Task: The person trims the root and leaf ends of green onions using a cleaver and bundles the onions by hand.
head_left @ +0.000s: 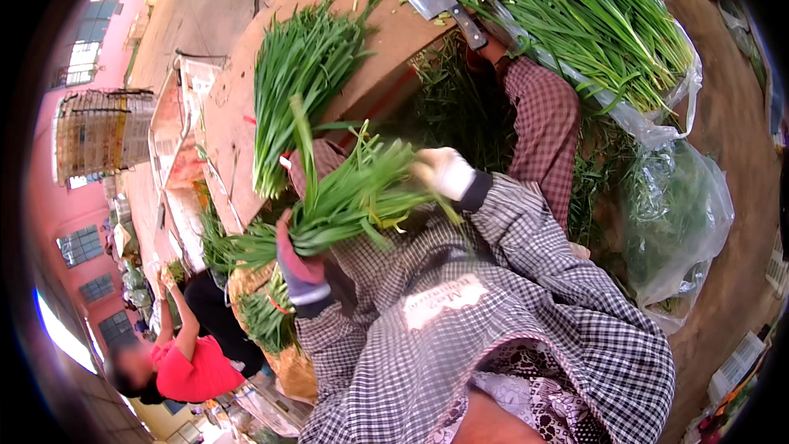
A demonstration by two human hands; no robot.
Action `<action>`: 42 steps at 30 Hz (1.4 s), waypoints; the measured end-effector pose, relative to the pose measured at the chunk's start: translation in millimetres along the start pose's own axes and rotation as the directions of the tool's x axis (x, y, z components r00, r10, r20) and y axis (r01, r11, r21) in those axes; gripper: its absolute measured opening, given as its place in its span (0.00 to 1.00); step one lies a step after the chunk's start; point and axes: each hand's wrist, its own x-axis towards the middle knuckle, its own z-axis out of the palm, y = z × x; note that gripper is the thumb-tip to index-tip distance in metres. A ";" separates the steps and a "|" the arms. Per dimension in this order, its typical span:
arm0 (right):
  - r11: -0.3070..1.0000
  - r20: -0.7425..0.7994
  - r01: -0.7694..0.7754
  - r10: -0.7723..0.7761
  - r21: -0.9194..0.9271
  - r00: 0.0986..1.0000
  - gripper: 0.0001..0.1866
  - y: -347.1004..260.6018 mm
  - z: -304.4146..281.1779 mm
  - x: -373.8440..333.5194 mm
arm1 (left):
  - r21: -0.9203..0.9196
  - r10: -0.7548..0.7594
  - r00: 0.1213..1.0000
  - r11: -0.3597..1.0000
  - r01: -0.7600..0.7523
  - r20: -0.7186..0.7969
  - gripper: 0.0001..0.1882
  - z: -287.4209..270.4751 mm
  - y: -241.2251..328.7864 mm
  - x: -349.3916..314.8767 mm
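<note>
My left hand [301, 265], in a reddish and purple glove, is closed around a loose bunch of garlic chives [353, 201] above my lap. A few yellowed leaves show among the green ones. At the bunch's right end, my right hand [446, 173] in a white glove pinches the leaves; its fingertips are slightly blurred. A neat pile of garlic chives [300, 74] lies on the wooden board [226, 111] just beyond my left hand. Beside my left forearm is another bunch of chives [267, 316] with a red band.
A cleaver [440, 4] lies at the board's far right edge. Further right, long chives [583, 20] rest on plastic sheeting, above a clear plastic bag [678, 222] of greens. Leaf scraps [456, 99] lie below the board. A person in red [197, 366] sits at left.
</note>
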 end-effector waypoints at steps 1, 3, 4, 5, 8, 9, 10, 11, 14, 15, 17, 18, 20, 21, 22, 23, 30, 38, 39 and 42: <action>0.988 0.024 -0.130 0.128 0.086 0.991 0.11 8.0 -12.4 -2.6 | 0.001 0.026 1.000 1.000 -0.026 -0.006 0.22 -19.3 -20.1 8.1; 0.926 0.166 -0.364 0.345 0.102 0.924 0.13 11.3 -39.3 -18.9 | -0.235 -0.089 0.996 0.968 0.089 0.012 0.21 1.2 -13.9 5.4; 0.902 0.260 -0.430 0.408 0.033 0.875 0.14 10.6 -50.0 -21.4 | -0.196 -0.073 0.997 0.978 0.075 0.016 0.22 -4.5 -19.6 7.5; 0.914 0.336 -0.386 0.406 -0.127 0.850 0.15 4.9 -55.0 -23.1 | -0.173 -0.029 0.999 0.985 0.021 -0.044 0.22 -5.4 -27.4 11.4; 0.935 0.255 -0.247 0.311 -0.256 0.915 0.14 0.4 -79.6 -15.0 | -0.244 -0.104 0.994 0.964 0.105 0.016 0.22 -19.1 -34.2 17.4; 0.901 0.217 -0.320 0.388 -0.292 0.896 0.14 12.8 -92.3 -13.3 | -0.221 -0.066 0.998 0.973 0.070 0.022 0.22 -40.7 -43.7 20.4; 0.860 0.167 -0.393 0.461 -0.326 0.871 0.15 30.8 -108.7 -13.8 | -0.255 -0.105 0.993 0.960 0.114 0.049 0.22 -46.5 -39.4 21.7; 0.805 0.133 -0.540 0.580 -0.244 0.804 0.15 32.4 -120.3 -15.4 | -0.289 -0.144 0.987 0.944 0.159 0.071 0.22 -48.9 -34.3 18.9; 0.861 0.097 -0.353 0.412 -0.368 0.906 0.27 28.1 -115.3 -6.3 | -0.274 -0.160 0.987 0.949 0.158 0.018 0.24 -54.7 -31.1 18.0; 0.825 0.086 -0.355 0.432 -0.439 0.898 0.35 19.2 -111.5 4.3 | -0.257 -0.110 0.993 0.959 0.115 0.034 0.24 -61.4 -35.1 21.8; 0.844 0.088 -0.316 0.389 -0.433 0.917 0.37 0.1 -102.5 26.7 | -0.274 -0.086 0.995 0.957 0.098 0.052 0.23 -65.3 -38.0 25.8; 0.880 0.108 -0.267 0.333 -0.393 0.937 0.37 -5.0 -96.3 38.5 | -0.273 -0.117 0.992 0.954 0.124 0.042 0.23 -62.8 -36.6 27.1; 0.967 0.131 -0.110 0.143 -0.232 0.981 0.36 -8.5 -66.3 64.9 | -0.272 -0.175 0.984 0.947 0.173 0.017 0.22 -58.8 -31.5 28.5; 0.985 0.155 -0.087 0.110 -0.148 0.982 0.36 -12.9 -52.2 79.2 | -0.261 -0.198 0.980 0.946 0.191 -0.002 0.21 -51.9 -25.1 27.1; 0.996 0.173 -0.066 0.077 -0.066 0.982 0.36 -18.4 -39.6 93.3 | -0.223 -0.173 0.985 0.959 0.174 0.026 0.21 -48.3 -22.9 27.2; 0.995 0.171 -0.074 0.084 -0.066 0.982 0.35 -24.0 -29.8 104.3 | -0.186 -0.148 0.987 0.970 0.158 0.065 0.21 -43.8 -21.3 31.3; 0.991 0.224 -0.075 0.099 -0.111 0.970 0.13 12.8 39.0 107.0 | -0.097 -0.173 0.985 0.981 0.170 -0.024 0.20 -56.2 -30.4 44.9; 0.765 0.156 -0.462 0.576 -0.448 0.803 0.18 56.7 -77.7 81.9 | -0.119 -0.251 0.968 0.961 0.250 0.004 0.21 -56.3 -30.7 55.3; 0.835 0.160 -0.397 0.482 -0.380 0.861 0.21 49.6 -77.1 80.7 | -0.120 -0.241 0.971 0.963 0.240 0.014 0.21 -59.1 -32.7 57.2; 0.966 0.176 -0.257 0.250 0.018 0.952 0.33 -1.1 -54.1 91.1 | -0.113 -0.187 0.979 0.974 0.195 0.074 0.21 -59.5 -33.9 62.9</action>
